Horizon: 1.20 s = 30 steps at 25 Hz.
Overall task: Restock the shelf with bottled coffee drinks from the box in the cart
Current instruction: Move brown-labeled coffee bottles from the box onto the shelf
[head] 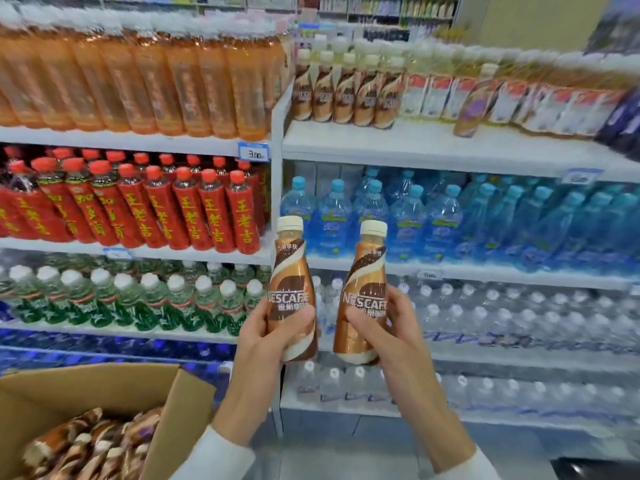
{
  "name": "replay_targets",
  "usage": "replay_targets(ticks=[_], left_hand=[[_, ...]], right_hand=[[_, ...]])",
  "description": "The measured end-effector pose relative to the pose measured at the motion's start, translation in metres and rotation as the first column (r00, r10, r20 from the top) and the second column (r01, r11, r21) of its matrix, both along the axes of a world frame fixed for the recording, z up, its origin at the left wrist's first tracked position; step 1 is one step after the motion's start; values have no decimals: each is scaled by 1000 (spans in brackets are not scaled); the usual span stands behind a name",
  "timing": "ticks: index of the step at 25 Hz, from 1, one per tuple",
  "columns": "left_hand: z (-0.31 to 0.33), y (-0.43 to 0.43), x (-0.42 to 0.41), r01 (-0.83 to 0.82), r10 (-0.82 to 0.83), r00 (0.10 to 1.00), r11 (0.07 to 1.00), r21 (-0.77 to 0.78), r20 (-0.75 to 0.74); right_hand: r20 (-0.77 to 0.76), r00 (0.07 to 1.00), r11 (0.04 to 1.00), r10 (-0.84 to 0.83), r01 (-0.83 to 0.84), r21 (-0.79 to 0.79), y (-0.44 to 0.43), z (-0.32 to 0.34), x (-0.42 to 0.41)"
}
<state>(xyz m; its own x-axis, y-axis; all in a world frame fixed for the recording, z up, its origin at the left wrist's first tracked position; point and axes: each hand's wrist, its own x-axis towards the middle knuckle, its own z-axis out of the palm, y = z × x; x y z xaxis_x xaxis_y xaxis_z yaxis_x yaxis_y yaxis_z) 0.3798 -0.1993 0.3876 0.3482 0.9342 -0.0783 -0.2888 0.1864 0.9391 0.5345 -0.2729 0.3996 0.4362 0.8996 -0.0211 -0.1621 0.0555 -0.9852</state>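
Coffee bottles (291, 289) were held upright, one gripped round its lower body in each of the hands, left hand (266, 337) and right hand (391, 327), well below the matching shelf row (346, 91) directly above, seemingly nearer the right.

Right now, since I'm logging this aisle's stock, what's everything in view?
left coffee bottle: one, brown-gold, centre
right coffee bottle: one, brown-gold, beside it
shelved coffee bottles: five in front, brown, upper right
cardboard box: one, tan, lower left
orange bottles: many, top left shelf
red bottles: many, second left shelf
green-labelled bottles: many, third left shelf
blue bottles: many, middle right shelf
clear bottles: many, lower right shelves
left hand: grips left bottle
right hand: grips right bottle
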Motion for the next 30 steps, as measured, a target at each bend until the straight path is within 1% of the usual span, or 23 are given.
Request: replay_targets(ticks=[1,5,8,11,15,21,23,27,30], left_hand=[[6,0,9,3,-3,1000,1000,10,19],[29,5,36,53,-53,999,993,101,0],[38,23,53,52,-46,998,986,157,-40],[42,52,69,48,-43,999,981,189,-32],[51,107,93,50,-46,999,971,232,-24],[78,211,119,38,-23,998,956,291,-56],[85,245,124,45,-18,996,949,312,-89],[98,303,135,-14,73,986,931,366,-148],[104,337,148,-44,128,976,909,415,-177]], right_hand=[[9,1000,1000,-1,1,12,-3,6,8],[56,998,999,-3,0,54,3,21,32],[47,999,997,-4,1,76,22,29,48],[36,999,995,12,-15,102,48,38,65],[61,998,990,28,-36,138,99,51,88],[72,997,982,19,-32,188,207,70,110],[75,997,978,4,-20,206,243,74,116],[92,994,974,-57,35,225,298,79,130],[147,988,978,-55,24,206,333,85,142]])
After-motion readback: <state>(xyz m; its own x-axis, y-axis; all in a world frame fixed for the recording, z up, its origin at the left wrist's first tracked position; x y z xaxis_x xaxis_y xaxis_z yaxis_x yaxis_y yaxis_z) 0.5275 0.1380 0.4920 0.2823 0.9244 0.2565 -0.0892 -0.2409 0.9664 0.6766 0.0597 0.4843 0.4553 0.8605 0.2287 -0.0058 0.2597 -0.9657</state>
